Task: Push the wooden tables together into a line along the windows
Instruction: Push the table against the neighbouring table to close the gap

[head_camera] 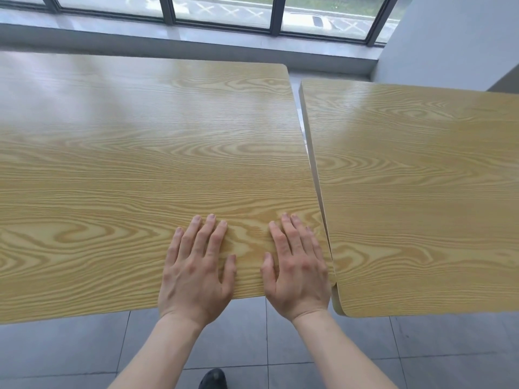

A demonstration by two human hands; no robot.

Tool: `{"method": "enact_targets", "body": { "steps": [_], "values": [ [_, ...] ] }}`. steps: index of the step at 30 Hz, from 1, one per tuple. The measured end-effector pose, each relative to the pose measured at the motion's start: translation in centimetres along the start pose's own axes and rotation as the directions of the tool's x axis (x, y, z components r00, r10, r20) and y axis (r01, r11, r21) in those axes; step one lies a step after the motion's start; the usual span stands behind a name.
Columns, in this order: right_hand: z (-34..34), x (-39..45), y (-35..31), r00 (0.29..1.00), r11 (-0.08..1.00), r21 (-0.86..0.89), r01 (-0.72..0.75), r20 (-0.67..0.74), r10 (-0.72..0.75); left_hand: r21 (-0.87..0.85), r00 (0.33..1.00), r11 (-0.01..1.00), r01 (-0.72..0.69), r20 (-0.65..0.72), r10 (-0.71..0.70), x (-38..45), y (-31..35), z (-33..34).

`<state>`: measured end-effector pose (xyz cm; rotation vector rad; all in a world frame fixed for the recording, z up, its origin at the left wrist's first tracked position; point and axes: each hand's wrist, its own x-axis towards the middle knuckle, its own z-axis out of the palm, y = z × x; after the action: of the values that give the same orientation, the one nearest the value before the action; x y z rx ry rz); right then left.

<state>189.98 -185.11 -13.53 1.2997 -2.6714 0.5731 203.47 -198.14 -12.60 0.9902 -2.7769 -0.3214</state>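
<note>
Both hands lie flat, fingers spread, gripping nothing: left hand (196, 272) and right hand (297, 272) press palms-down on the near edge of the left desk (126, 164). Beside it, the right desk (421, 192) touches at the near corner, with a thin gap widening toward the windows (224, 9). Grey floor tiles (252, 346) below, a dark shoe (213, 379) showing.

Head view: looks forward-down, close over wooden tables (168, 164), facing windows (224, 9).

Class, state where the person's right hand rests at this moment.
The right hand lies flat on the left table, at its near right corner, beside the left hand.
</note>
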Motion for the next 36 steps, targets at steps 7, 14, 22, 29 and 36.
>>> {"method": "enact_targets", "body": {
  "steps": [7, 14, 22, 29, 36],
  "values": [
    [-1.6, 0.5, -0.5, 0.991, 1.000, 0.011, -0.018, 0.132, 0.017, -0.053, 0.994, 0.998, 0.030, 0.109, -0.024, 0.1, -0.1, -1.5],
    [-4.8, 7.5, -1.1, 0.968, 0.995, -0.057, -0.078, 0.234, 0.089, -0.053, 0.984, 0.998, 0.038, 0.175, -0.028, 9.3, -1.0, -6.3],
    [-4.4, 23.0, 0.7, 0.969, 0.998, -0.006, -0.058, 0.241, 0.058, -0.029, 0.982, 0.998, 0.050, 0.184, -0.043, 24.2, -1.2, -8.9],
    [0.0, 38.2, 3.8, 0.952, 0.999, 0.051, -0.016, 0.306, -0.001, -0.018, 0.978, 0.993, 0.115, 0.178, -0.110, 38.4, -1.9, -7.2],
    [5.2, 47.9, 5.3, 0.954, 0.997, 0.078, 0.010, 0.299, -0.033, 0.009, 0.975, 0.991, 0.137, 0.174, -0.136, 47.5, -3.4, -3.2]
  ]
}}
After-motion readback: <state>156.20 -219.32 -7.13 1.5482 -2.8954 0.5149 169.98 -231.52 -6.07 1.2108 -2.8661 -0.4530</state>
